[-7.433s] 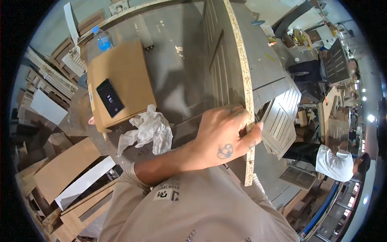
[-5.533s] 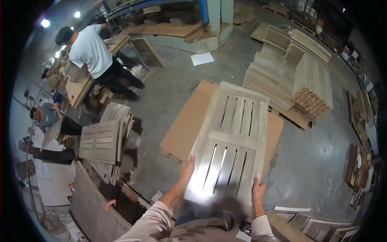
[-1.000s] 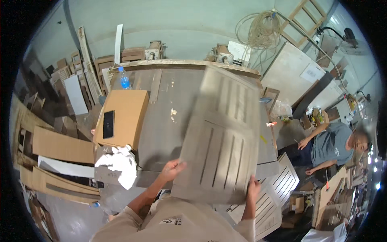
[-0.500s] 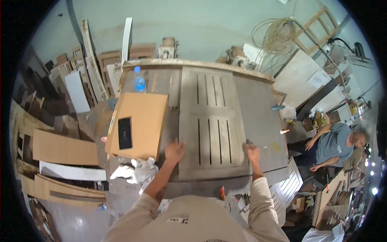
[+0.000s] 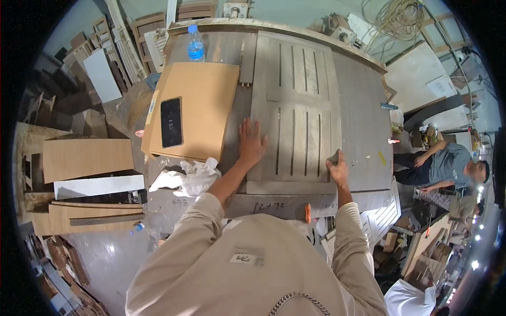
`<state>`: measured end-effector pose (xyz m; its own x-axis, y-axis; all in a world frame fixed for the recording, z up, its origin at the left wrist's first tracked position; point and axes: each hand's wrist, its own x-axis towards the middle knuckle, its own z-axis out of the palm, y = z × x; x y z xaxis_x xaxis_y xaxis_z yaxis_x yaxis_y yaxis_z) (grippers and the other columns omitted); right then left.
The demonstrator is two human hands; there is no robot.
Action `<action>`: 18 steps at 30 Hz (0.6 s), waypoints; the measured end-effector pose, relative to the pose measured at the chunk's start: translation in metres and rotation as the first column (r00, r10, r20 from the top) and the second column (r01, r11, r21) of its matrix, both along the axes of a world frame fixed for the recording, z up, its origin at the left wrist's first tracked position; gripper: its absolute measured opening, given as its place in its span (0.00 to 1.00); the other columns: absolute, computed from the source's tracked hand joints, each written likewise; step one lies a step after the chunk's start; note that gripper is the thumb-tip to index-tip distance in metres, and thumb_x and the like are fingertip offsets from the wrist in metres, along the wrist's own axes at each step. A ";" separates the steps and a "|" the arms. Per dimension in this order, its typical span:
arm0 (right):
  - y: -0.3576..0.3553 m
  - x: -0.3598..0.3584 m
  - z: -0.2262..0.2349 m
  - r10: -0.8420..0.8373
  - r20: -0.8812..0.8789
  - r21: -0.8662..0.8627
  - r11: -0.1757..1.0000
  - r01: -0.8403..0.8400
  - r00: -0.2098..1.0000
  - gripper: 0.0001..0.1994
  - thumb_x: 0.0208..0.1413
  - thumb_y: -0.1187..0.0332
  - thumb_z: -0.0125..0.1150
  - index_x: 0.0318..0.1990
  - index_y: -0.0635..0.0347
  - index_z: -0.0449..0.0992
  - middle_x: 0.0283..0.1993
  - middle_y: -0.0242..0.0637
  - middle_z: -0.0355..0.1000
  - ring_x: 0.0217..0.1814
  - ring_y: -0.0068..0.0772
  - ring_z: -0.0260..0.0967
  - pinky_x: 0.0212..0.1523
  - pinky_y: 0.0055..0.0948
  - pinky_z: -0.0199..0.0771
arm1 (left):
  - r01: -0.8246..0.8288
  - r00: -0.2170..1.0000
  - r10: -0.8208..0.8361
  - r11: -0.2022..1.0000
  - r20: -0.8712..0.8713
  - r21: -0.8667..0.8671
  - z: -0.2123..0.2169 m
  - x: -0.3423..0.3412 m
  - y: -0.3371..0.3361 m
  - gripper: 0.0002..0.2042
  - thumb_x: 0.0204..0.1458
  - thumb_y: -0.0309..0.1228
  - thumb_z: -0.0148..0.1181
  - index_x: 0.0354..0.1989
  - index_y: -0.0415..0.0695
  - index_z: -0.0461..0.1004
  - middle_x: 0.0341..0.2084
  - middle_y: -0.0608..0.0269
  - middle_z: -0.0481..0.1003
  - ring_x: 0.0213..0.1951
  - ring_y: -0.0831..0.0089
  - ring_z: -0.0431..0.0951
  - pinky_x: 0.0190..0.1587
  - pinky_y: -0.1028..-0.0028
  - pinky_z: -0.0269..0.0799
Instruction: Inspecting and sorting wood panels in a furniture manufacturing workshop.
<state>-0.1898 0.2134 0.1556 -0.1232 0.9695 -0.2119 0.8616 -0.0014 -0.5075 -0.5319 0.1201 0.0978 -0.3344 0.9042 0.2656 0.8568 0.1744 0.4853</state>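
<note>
A grey-brown slatted door panel (image 5: pixel 263 110) with two groups of long narrow slots lies flat on the worktable. My left hand (image 5: pixel 253 143) rests on the panel's left edge, fingers spread and pointing away from me. At the panel's right edge is my right hand (image 5: pixel 340 171), its fingers closed around a small grey pad (image 5: pixel 333 156), perhaps a folded abrasive sheet. Much of that pad is hidden by the fingers.
Left of the panel sits a cardboard box (image 5: pixel 205 110) with a black phone (image 5: pixel 171 122) on it. A water bottle (image 5: pixel 195 45) stands behind, and a white crumpled cloth (image 5: pixel 197 178) lies in front. A co-worker (image 5: pixel 448 164) is at the right.
The view has tilted down, so the table appears higher. My left hand has opened out flat onto the panel's left edge. My right hand stays at the right edge.
</note>
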 end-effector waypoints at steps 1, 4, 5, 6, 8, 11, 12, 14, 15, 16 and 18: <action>-0.004 0.001 -0.003 0.013 0.015 0.039 0.999 -0.013 1.000 0.37 0.48 0.62 0.63 0.65 0.63 0.56 0.64 0.55 0.59 0.66 0.55 0.58 0.64 0.39 0.59 | -0.010 1.000 0.011 1.000 0.013 -0.022 -0.002 0.004 -0.004 0.30 0.54 0.39 0.52 0.63 0.34 0.57 0.64 0.31 0.50 0.67 0.41 0.46 0.69 0.50 0.39; -0.002 0.021 -0.032 0.059 0.005 0.272 0.960 -0.058 0.998 0.35 0.48 0.64 0.65 0.65 0.60 0.58 0.58 0.54 0.67 0.59 0.53 0.65 0.60 0.39 0.63 | -0.002 1.000 0.002 1.000 0.011 -0.029 0.003 0.008 0.000 0.29 0.55 0.37 0.51 0.62 0.33 0.58 0.63 0.29 0.50 0.67 0.39 0.46 0.69 0.49 0.39; -0.002 0.020 -0.033 0.022 -0.031 0.179 0.984 -0.016 0.999 0.36 0.48 0.64 0.65 0.65 0.61 0.58 0.60 0.54 0.64 0.62 0.53 0.62 0.62 0.39 0.62 | 0.001 1.000 -0.001 1.000 0.007 -0.029 -0.002 0.010 -0.002 0.29 0.55 0.37 0.51 0.62 0.33 0.58 0.63 0.28 0.50 0.67 0.38 0.46 0.68 0.49 0.39; 0.001 0.020 -0.029 -0.021 -0.061 0.086 0.996 0.026 0.998 0.37 0.47 0.64 0.65 0.65 0.62 0.57 0.63 0.54 0.61 0.64 0.53 0.60 0.63 0.39 0.60 | 0.007 1.000 -0.007 1.000 0.004 -0.024 -0.004 0.010 -0.003 0.28 0.55 0.36 0.51 0.62 0.33 0.58 0.63 0.27 0.49 0.67 0.38 0.46 0.68 0.48 0.39; 0.001 0.017 -0.024 -0.074 -0.116 -0.008 0.997 0.073 0.991 0.37 0.46 0.64 0.65 0.64 0.63 0.58 0.65 0.54 0.59 0.66 0.54 0.57 0.64 0.40 0.59 | 0.029 0.999 -0.029 0.999 0.028 -0.025 -0.007 0.010 -0.006 0.28 0.55 0.36 0.51 0.62 0.33 0.58 0.63 0.27 0.48 0.66 0.36 0.45 0.68 0.46 0.38; 0.001 0.007 -0.018 -0.051 0.003 0.052 0.997 0.051 0.999 0.35 0.47 0.65 0.65 0.64 0.63 0.59 0.64 0.54 0.60 0.65 0.55 0.58 0.64 0.41 0.60 | 0.036 0.999 -0.035 0.999 0.040 -0.024 -0.010 0.009 -0.003 0.27 0.55 0.35 0.50 0.62 0.33 0.57 0.63 0.27 0.46 0.66 0.35 0.44 0.67 0.44 0.38; -0.001 0.012 -0.022 -0.025 0.011 0.092 0.995 0.024 1.000 0.35 0.47 0.66 0.65 0.63 0.63 0.60 0.64 0.54 0.60 0.65 0.55 0.58 0.63 0.41 0.60 | 0.038 0.998 -0.037 0.999 0.045 -0.025 -0.012 0.010 -0.002 0.27 0.55 0.34 0.50 0.62 0.33 0.57 0.64 0.27 0.45 0.66 0.34 0.43 0.67 0.43 0.37; 0.000 0.021 -0.030 0.034 0.032 0.180 0.983 -0.040 0.999 0.33 0.47 0.66 0.65 0.63 0.63 0.61 0.63 0.54 0.60 0.65 0.55 0.59 0.63 0.41 0.61 | 0.057 0.995 -0.053 0.998 0.089 -0.041 -0.013 0.009 -0.004 0.28 0.55 0.34 0.50 0.63 0.34 0.56 0.64 0.28 0.42 0.67 0.34 0.42 0.67 0.42 0.37; 0.002 0.021 -0.028 0.009 0.014 0.157 0.988 -0.011 1.000 0.33 0.48 0.66 0.65 0.62 0.63 0.61 0.63 0.55 0.61 0.64 0.56 0.59 0.63 0.42 0.61 | 0.058 0.992 -0.052 0.997 0.111 -0.049 -0.014 0.011 -0.003 0.28 0.55 0.34 0.51 0.63 0.34 0.56 0.65 0.28 0.41 0.67 0.35 0.41 0.66 0.42 0.37; -0.002 0.017 -0.022 -0.012 -0.006 0.123 0.992 0.013 1.000 0.32 0.48 0.65 0.65 0.62 0.63 0.62 0.63 0.55 0.61 0.64 0.56 0.59 0.63 0.42 0.61 | 0.044 0.992 -0.029 0.992 0.121 -0.118 -0.009 0.016 -0.006 0.29 0.55 0.34 0.51 0.64 0.34 0.56 0.65 0.28 0.41 0.67 0.35 0.41 0.66 0.41 0.37; 0.011 0.021 -0.017 -0.048 -0.018 0.071 0.996 0.049 0.999 0.32 0.50 0.63 0.65 0.62 0.62 0.62 0.63 0.55 0.60 0.64 0.56 0.59 0.63 0.43 0.61 | 0.025 0.992 0.007 0.968 0.125 -0.251 0.023 0.019 -0.001 0.30 0.54 0.33 0.52 0.64 0.35 0.55 0.65 0.29 0.39 0.67 0.35 0.41 0.66 0.41 0.38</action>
